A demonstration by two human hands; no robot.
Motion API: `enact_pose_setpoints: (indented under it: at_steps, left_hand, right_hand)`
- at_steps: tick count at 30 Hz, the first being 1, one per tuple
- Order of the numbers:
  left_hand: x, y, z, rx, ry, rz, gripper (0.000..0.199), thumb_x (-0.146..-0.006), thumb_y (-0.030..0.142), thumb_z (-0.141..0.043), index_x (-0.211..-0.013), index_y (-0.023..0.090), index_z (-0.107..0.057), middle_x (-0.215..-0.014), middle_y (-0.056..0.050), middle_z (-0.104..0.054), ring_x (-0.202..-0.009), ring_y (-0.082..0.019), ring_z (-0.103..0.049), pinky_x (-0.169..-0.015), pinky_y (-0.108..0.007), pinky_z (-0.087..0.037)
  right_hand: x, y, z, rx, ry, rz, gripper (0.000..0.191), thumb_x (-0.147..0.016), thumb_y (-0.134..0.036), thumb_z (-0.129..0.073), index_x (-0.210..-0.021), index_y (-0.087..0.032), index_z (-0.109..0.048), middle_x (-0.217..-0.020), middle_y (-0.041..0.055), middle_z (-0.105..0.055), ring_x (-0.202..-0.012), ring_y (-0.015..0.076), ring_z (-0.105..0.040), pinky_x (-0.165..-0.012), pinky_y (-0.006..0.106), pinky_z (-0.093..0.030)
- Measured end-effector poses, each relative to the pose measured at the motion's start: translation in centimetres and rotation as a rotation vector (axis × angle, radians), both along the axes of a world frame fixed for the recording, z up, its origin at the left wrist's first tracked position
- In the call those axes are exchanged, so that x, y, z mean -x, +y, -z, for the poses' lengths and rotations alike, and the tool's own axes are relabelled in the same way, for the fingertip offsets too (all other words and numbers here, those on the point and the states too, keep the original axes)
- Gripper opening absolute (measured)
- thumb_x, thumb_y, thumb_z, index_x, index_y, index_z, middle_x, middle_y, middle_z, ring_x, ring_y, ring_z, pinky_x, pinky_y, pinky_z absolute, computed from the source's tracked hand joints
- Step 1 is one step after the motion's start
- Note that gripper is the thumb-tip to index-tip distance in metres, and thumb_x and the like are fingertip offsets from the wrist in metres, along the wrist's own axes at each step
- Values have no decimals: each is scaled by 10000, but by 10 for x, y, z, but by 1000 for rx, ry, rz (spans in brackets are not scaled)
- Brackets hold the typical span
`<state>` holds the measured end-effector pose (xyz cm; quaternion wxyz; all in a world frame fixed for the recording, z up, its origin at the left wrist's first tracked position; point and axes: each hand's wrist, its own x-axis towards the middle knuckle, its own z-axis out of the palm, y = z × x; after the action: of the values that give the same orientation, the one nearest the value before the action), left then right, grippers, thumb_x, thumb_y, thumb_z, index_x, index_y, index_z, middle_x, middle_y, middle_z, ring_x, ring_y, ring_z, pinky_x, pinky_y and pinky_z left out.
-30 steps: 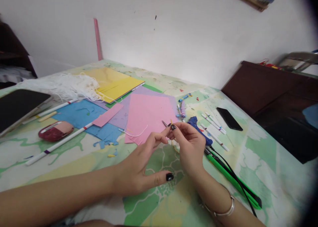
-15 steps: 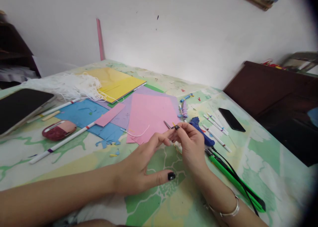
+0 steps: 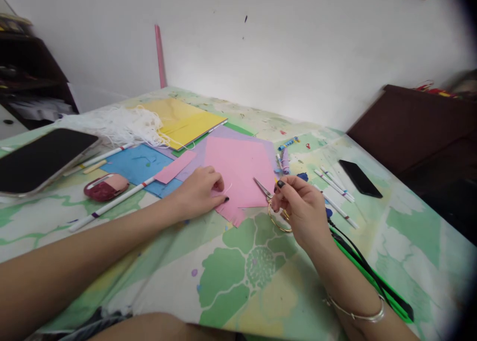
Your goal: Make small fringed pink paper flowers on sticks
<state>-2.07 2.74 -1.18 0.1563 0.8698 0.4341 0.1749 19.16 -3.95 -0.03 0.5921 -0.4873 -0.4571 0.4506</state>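
My left hand (image 3: 199,189) lies low over the near left edge of the pink paper (image 3: 240,167). Its fingers are curled in on a short white string (image 3: 229,187), with only one end of the string showing past them. The thumb points right, and the fingertips are partly hidden. My right hand (image 3: 301,202) is closed on small scissors (image 3: 264,188) with gold loop handles, blades pointing up and left over the paper. A tiny yellow piece (image 3: 276,181) shows at its pinched thumb and index finger.
Left are a tablet-like device (image 3: 44,157), a maroon case (image 3: 106,186), a striped white stick (image 3: 112,204), blue paper (image 3: 137,162) and tangled white string (image 3: 115,125). Right are short sticks (image 3: 337,184), a phone (image 3: 360,178) and a green tool (image 3: 372,266) with a black cable.
My left hand has moved away from the right hand, left and forward onto the white string, its fingers curling. My right hand keeps the scissors, now seen more fully. The view has shifted slightly.
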Motion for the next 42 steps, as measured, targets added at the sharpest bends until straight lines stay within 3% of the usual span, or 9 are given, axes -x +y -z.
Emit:
enact_pose_setpoints:
  at_steps: [6, 13, 17, 22, 28, 32, 35, 39, 42]
  left_hand:
    - [-4, -2, 5, -21, 57, 71, 90, -796, 168, -481, -771, 152, -566, -860, -82, -575, -827, -211, -502, -791, -363, -385]
    - [-6, -11, -6, 43, -39, 173, 107, -847, 189, -414, -780, 167, -495, -848, -62, -549, -830, -189, -479, -750, -318, -384]
    - [-11, -28, -12, 99, -55, 153, 102, -846, 210, -413, -806, 177, -501, -780, -29, -557, -708, -159, -490, -662, -288, -373]
    - [-9, -33, -11, 89, 2, 157, 146, -866, 220, -360, -819, 174, -490, -802, -51, -557, -711, -172, -495, -644, -296, -369]
    - [-5, -22, -30, -64, -59, 239, 102, -832, 145, -393, -777, 174, -473, -908, -67, -562, -774, -162, -536, -688, -283, -400]
    - [-9, -5, -48, 172, -57, 218, 148, -810, 81, -356, -793, 187, -457, -586, 37, -560, -461, -96, -524, -530, -229, -400]
    - [-14, 16, -57, 248, -199, 221, 115, -806, 105, -379, -771, 185, -453, -656, 23, -616, -548, -107, -617, -549, -215, -435]
    - [-22, 40, -68, 90, -90, 444, 104, -776, 152, -487, -753, 195, -579, -774, 19, -657, -746, -134, -634, -658, -222, -435]
    - [-30, 49, -66, 204, 57, 620, 153, -766, 150, -516, -797, 231, -642, -799, 19, -678, -749, -139, -624, -671, -224, -433]
  right_hand:
    - [-3, 0, -3, 54, -53, -93, 82, -760, -209, -585, -721, -166, -527, -464, -41, -556, -418, 77, -506, -460, 191, -411]
    - [-3, -3, -4, 89, -87, -115, 107, -768, -233, -584, -727, -164, -514, -434, -47, -535, -384, 73, -485, -419, 175, -372]
    - [0, -4, -1, 114, -137, -155, 113, -782, -256, -570, -745, -170, -507, -412, -66, -503, -330, 69, -453, -365, 169, -315]
    - [1, -5, 0, 120, -148, -181, 106, -772, -240, -570, -735, -171, -499, -426, -82, -469, -344, 73, -480, -374, 171, -338]
    - [-4, -4, -4, 100, -103, -152, 72, -762, -210, -574, -740, -168, -519, -425, -73, -483, -350, 80, -486, -370, 176, -350]
    - [-5, -4, -8, 69, -80, -120, 96, -753, -211, -594, -719, -167, -516, -431, -67, -502, -342, 72, -482, -371, 167, -349]
    - [-7, -4, -13, 51, -46, -60, 124, -730, -208, -617, -699, -165, -504, -432, -62, -507, -334, 72, -474, -364, 169, -354]
    - [-11, -4, -17, 31, -15, -26, 118, -734, -215, -622, -716, -168, -515, -398, -69, -483, -324, 81, -469, -354, 175, -353]
    - [-14, -5, -17, 23, -27, -28, 109, -745, -220, -618, -722, -166, -527, -414, -56, -507, -338, 81, -477, -360, 176, -354]
